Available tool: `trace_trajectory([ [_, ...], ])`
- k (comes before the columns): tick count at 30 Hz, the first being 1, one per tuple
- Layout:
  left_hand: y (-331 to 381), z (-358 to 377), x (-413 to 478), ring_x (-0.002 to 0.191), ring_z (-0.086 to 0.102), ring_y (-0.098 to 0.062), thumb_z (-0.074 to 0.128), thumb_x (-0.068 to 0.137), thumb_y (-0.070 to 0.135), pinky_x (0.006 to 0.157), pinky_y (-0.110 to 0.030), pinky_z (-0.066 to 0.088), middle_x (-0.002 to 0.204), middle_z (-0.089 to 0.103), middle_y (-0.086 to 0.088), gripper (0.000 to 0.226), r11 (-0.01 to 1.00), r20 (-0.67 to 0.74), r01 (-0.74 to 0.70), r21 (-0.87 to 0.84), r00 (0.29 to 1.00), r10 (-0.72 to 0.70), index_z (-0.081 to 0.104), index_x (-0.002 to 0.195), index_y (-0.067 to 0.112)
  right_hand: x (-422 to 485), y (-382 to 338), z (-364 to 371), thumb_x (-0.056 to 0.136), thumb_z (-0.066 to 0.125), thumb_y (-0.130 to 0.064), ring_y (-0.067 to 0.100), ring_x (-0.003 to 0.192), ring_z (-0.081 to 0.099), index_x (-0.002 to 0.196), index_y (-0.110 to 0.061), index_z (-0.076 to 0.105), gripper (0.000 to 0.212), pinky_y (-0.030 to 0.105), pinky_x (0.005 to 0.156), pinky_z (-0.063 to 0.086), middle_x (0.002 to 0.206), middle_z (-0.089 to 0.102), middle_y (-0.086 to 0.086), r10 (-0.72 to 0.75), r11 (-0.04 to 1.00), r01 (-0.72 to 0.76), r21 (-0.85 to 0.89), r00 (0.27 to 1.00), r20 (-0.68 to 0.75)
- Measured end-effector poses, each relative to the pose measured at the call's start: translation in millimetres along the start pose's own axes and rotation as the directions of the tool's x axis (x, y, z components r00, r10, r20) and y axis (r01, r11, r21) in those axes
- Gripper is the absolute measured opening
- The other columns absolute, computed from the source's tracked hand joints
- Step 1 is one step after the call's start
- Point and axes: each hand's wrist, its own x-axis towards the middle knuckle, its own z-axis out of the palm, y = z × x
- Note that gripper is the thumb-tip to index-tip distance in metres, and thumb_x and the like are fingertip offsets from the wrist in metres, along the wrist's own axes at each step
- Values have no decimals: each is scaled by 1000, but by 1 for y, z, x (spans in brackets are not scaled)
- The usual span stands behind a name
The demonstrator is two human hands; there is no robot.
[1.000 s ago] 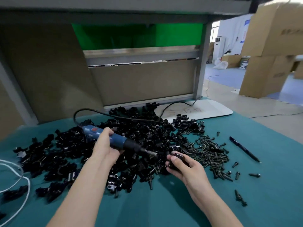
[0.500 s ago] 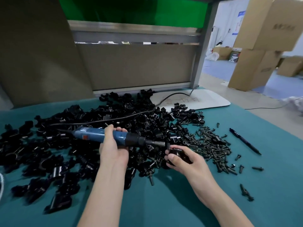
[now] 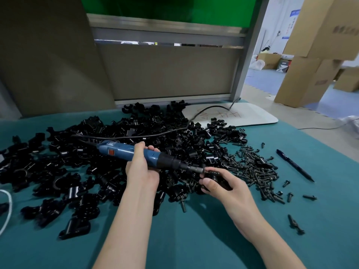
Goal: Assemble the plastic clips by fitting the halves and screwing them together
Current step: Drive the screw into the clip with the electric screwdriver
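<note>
Inspector: At centre of the bench, status?

Recorder: Left hand fingers wrapped round blue screwdriver, long axis 10-to-4 o'clock, bit meeting the clip. Right hand fingers pinch that clip. Clip halves at 9 o'clock, screws at 3.

Inspector: Markings?

Recorder: Red scrawl on white board, unreadable; carton print blurred.

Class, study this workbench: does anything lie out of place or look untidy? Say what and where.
Several loose screws lie scattered on the teal mat, right of the main screw pile. The screwdriver's cord also drapes across the heap of clip halves. Nothing looks damaged.
</note>
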Motion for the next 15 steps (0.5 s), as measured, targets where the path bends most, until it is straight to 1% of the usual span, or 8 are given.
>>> trace_trajectory([
  [2, -1, 0, 0, 51, 64, -12, 72, 89, 6, 58, -27, 58, 73, 64, -4, 20, 1000, -10, -11, -6, 1000, 11, 55, 99, 9, 0, -1, 0, 78, 76, -62, 17, 99, 75, 113, -49, 71, 37, 50, 104, 52, 98, 79, -4, -8, 999, 7, -48, 1000, -9],
  [3, -1, 0, 0, 51, 64, -11, 72, 89, 5, 58, -27, 58, 74, 63, -5, 20, 1000, -15, -18, -8, 1000, 18, 55, 99, 9, -1, -2, 1, 79, 74, -60, 17, 96, 74, 112, -51, 70, 34, 42, 102, 54, 97, 78, -7, -11, 997, 10, -79, 1000, -11],
  [5, -2, 0, 0, 52, 63, -11, 72, 89, 4, 58, -27, 58, 76, 62, -5, 20, 1000, -21, -25, -11, 999, 24, 55, 98, 8, -2, -4, 1, 80, 71, -58, 20, 90, 71, 109, -54, 68, 29, 19, 83, 52, 93, 77, -9, -20, 992, 17, -124, 1000, -20],
  [6, -2, 0, 0, 53, 63, -11, 72, 89, 4, 58, -27, 58, 75, 62, -5, 20, 1000, -22, -24, -10, 999, 23, 55, 98, 8, -3, -5, 1, 81, 71, -57, 21, 87, 69, 108, -55, 68, 27, 14, 72, 49, 92, 77, -9, -22, 991, 18, -130, 999, -32],
  [7, -2, 0, 0, 52, 63, -11, 71, 88, 4, 58, -27, 58, 73, 62, -4, 20, 1000, -20, -22, -7, 1000, 22, 55, 97, 8, -4, -6, 1, 81, 71, -56, 20, 83, 67, 106, -55, 68, 26, 11, 66, 46, 90, 76, -10, -24, 991, 18, -129, 999, -45],
  [9, -3, 1, -1, 52, 62, -12, 71, 88, 3, 58, -27, 58, 70, 63, -4, 20, 1000, -17, -18, -3, 1000, 18, 55, 97, 8, -5, -8, 2, 79, 71, -56, 13, 70, 62, 105, -56, 68, 26, 11, 60, 42, 86, 75, -12, -22, 992, 15, -128, 998, -59],
  [11, -4, 1, -1, 54, 62, -12, 71, 88, 3, 60, -28, 59, 70, 63, -4, 20, 1000, -15, -12, -7, 1000, 12, 54, 98, 8, -5, -8, 2, 78, 71, -57, 14, 71, 62, 105, -56, 68, 27, 11, 61, 42, 86, 76, -11, -15, 992, 7, -125, 998, -57],
  [15, -4, 0, -1, 64, 62, -14, 71, 88, 5, 67, -30, 60, 78, 62, -5, 19, 1000, 0, 3, -8, 1000, -3, 54, 98, 7, -4, -8, 2, 79, 72, -56, 15, 94, 72, 106, -58, 67, 27, 14, 76, 49, 93, 78, -11, -6, 990, -2, -141, 999, -52],
])
